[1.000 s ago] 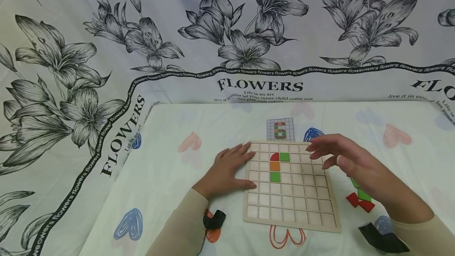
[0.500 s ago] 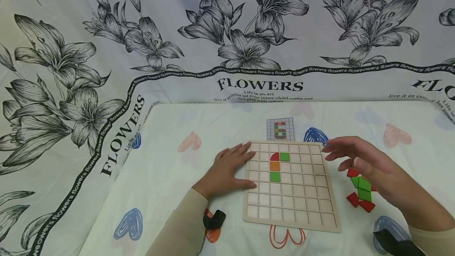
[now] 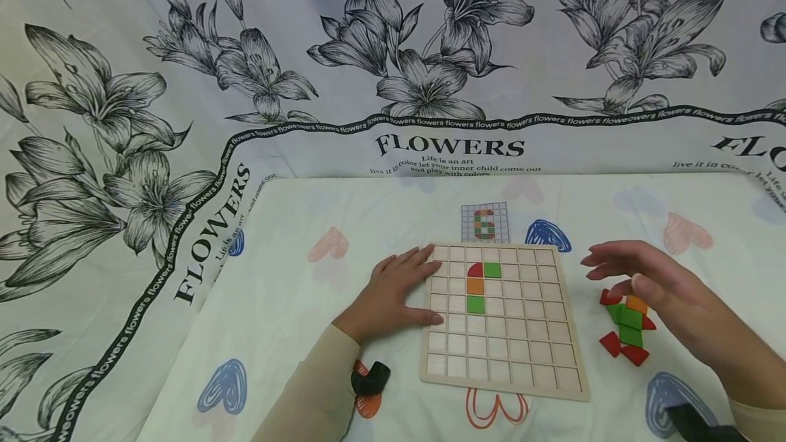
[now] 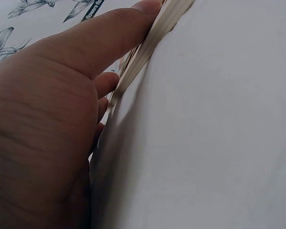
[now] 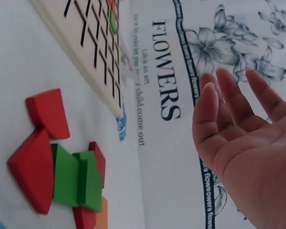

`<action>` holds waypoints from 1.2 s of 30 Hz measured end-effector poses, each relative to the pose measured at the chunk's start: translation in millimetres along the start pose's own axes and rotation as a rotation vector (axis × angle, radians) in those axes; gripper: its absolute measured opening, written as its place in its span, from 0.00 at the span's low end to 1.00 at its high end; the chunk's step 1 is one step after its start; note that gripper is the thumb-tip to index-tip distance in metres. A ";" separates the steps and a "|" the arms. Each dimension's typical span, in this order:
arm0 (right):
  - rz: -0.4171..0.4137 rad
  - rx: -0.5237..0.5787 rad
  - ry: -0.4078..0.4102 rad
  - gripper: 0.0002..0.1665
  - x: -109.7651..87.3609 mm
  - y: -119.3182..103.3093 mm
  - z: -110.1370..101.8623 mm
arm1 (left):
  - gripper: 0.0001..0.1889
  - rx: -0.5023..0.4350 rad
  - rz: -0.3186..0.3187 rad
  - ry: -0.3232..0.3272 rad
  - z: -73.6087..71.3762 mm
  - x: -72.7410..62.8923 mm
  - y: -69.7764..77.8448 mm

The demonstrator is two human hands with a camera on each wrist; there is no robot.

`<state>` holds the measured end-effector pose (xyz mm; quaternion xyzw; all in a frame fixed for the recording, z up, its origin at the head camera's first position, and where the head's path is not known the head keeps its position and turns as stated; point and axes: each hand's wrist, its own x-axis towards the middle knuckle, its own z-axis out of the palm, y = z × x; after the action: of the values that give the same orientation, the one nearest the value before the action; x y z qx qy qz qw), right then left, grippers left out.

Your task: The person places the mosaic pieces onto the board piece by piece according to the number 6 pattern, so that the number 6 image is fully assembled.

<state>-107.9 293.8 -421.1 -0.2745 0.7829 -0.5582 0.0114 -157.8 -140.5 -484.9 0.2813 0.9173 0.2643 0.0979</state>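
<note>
While the left hand [image 3: 393, 295] rests, fingers spread, on the left edge of the gridded board [image 3: 516, 346], the empty right hand [image 3: 666, 285] hovers, loosely curved, near the loose tiles [image 3: 630, 318] right of it. Four set tiles [image 3: 475, 286] occupy upper-left cells.

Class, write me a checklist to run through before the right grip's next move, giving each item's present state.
1. Board steadied: ok; the left grip rests at its left edge.
2. Right grip free: ok; nothing is seen in it.
3. Loose tiles nearby: ok; they lie right of the board, close to the right grip.
4. Loose tiles separated: not ok; they are bunched, several touching.
5. Card uncovered: ok; it shows beyond the board's far edge.
6. Card's exact tile shapes: cannot tell; too small.
</note>
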 end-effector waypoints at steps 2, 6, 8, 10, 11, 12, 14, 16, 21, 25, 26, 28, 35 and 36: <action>0.009 -0.024 0.012 0.31 -2.9 1.7 -0.9 | 0.50 -0.001 -0.001 0.000 0.0 0.0 -0.1; 0.040 -0.063 0.030 0.30 -8.4 2.7 -3.4 | 0.50 -0.005 0.002 0.004 0.0 0.0 -0.4; 0.054 -0.078 0.038 0.29 -10.6 2.9 -4.9 | 0.50 -0.004 0.007 0.007 0.2 -0.2 -0.7; 0.056 -0.073 0.047 0.29 -12.4 4.0 -6.3 | 0.50 -0.004 0.011 0.011 0.3 -0.2 -1.3; 0.058 -0.070 0.053 0.29 -13.5 5.1 -7.0 | 0.50 -0.004 0.012 0.012 0.3 -0.4 -1.5; 0.062 -0.083 0.062 0.28 -14.5 6.5 -7.5 | 0.50 -0.003 0.012 0.013 0.3 -0.5 -1.7; 0.081 -0.103 0.083 0.28 -16.8 10.6 -8.4 | 0.50 -0.004 0.013 0.015 0.3 -0.7 -1.8; 0.106 -0.131 0.108 0.28 -19.5 16.7 -9.6 | 0.50 -0.007 0.010 0.012 -0.1 -1.0 -1.4; 0.173 -0.191 0.167 0.27 -25.9 33.5 -14.1 | 0.50 -0.009 -0.001 0.008 -0.9 -1.7 -0.5; 0.207 -0.199 0.182 0.25 -30.4 42.1 -19.3 | 0.50 -0.011 0.000 0.009 -1.3 -1.9 -0.1; 0.212 -0.200 0.181 0.25 -31.4 43.9 -20.4 | 0.50 -0.013 0.001 0.010 -1.2 -1.9 -0.2; 0.223 -0.191 0.178 0.24 -33.5 47.1 -22.1 | 0.50 -0.013 0.001 0.009 -0.9 -1.8 -0.4; 0.303 -0.199 0.182 0.24 -40.2 59.6 -27.5 | 0.50 -0.004 -0.008 0.003 0.4 -0.6 -1.6; 0.318 -0.198 0.178 0.24 -40.6 61.4 -28.7 | 0.50 -0.004 -0.008 0.002 0.4 -0.5 -1.8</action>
<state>-108.3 350.5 -476.1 -0.0968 0.8654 -0.4916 0.0033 -158.1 -141.9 -486.2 0.2772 0.9179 0.2661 0.0986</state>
